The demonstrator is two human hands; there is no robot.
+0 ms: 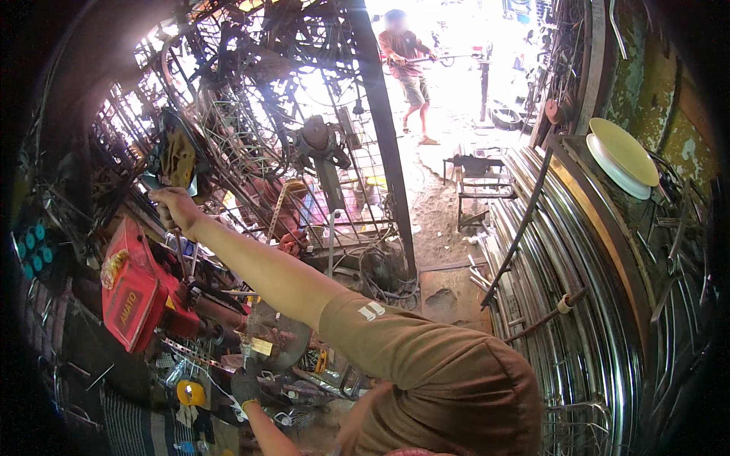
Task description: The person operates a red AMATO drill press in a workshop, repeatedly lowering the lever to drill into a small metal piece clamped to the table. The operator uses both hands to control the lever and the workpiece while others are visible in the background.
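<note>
My right arm stretches far to the left across the view. My right hand (179,211) is closed in a fist around the top of a thin metal lever (181,254). Below that hand stands a red machine (137,300) that looks like a drill press, its red cover tilted in view. My left hand (245,386), in a dark grey glove, is low over the cluttered bench beside the machine. Its fingers are too small and dark to make out. A round yellow thing (190,393) lies to the left of it.
Long shiny metal tubes (563,304) fill a rack on the right, with a pale yellow spool (623,158) above. A metal grille (372,197) hung with wires and rods stands ahead. Another person (411,68) stands in the bright doorway, holding a long bar.
</note>
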